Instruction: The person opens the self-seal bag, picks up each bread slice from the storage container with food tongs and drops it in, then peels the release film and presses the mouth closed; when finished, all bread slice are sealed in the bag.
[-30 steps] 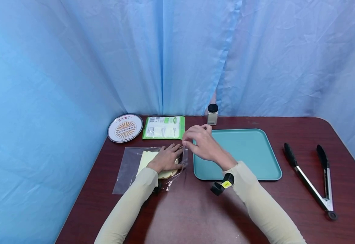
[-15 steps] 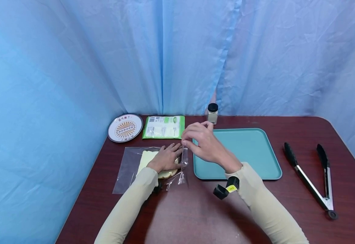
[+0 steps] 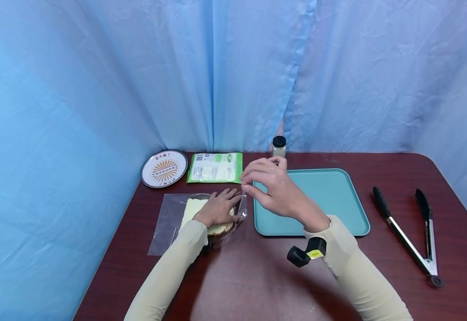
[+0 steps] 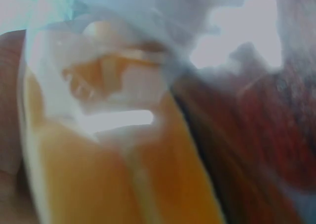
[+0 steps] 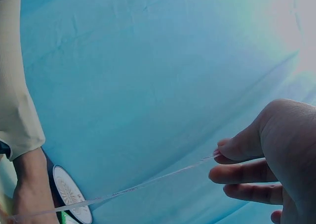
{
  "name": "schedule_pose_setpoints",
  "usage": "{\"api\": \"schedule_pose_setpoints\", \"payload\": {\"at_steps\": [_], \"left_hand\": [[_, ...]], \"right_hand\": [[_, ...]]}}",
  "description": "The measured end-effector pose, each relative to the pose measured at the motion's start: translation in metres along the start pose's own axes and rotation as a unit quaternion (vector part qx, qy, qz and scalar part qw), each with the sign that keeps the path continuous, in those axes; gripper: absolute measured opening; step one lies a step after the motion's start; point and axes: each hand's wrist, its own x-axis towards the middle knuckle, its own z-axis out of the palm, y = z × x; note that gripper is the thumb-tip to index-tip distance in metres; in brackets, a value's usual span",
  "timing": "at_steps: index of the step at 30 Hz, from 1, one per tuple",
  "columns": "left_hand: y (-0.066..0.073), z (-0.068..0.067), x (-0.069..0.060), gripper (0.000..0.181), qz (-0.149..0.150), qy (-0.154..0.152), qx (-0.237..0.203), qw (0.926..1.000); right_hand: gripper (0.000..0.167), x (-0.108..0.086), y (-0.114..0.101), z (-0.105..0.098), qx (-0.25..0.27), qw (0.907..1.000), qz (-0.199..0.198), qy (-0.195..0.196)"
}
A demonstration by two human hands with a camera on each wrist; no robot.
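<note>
Sliced bread (image 3: pixel 191 208) lies inside a clear plastic bag (image 3: pixel 163 227) on the table, left of centre in the head view. My left hand (image 3: pixel 219 209) rests on the bag over the bread with its fingers spread. Between thumb and forefinger, my right hand (image 3: pixel 275 185) pinches the bag's right edge, lifted above the table. That edge (image 5: pixel 148 183) runs as a thin taut strip toward the left hand in the right wrist view. Blurred brown crust (image 4: pixel 113 184) under shiny film fills much of the left wrist view. My left palm hides part of the bread.
Behind the bag are a round patterned plate (image 3: pixel 164 169) and a green-and-white packet (image 3: pixel 215 168). A teal tray (image 3: pixel 321 200) lies right of the bag, partly under my right forearm. A black-lidded jar (image 3: pixel 279 146) stands behind it; tongs (image 3: pixel 407 243) lie spread at far right.
My right hand has shifted slightly right, its wrist swinging right and toward me, while still pinching the bag's edge. The left hand has stayed in place on the bread.
</note>
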Motion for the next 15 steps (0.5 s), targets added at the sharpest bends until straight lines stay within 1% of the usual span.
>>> {"api": "schedule_pose_setpoints", "payload": {"at_steps": [8,15], "left_hand": [[0.001,0.0,0.0,0.079,-0.006,-0.005,-0.003,1.0],[0.001,0.0,0.0,0.079,-0.008,-0.006,-0.009,0.9999]], "right_hand": [[0.01,0.0,-0.007,-0.014,0.005,0.9996,-0.022,0.016],[0.011,-0.003,-0.005,-0.032,0.012,0.9992,-0.029,0.025]]}}
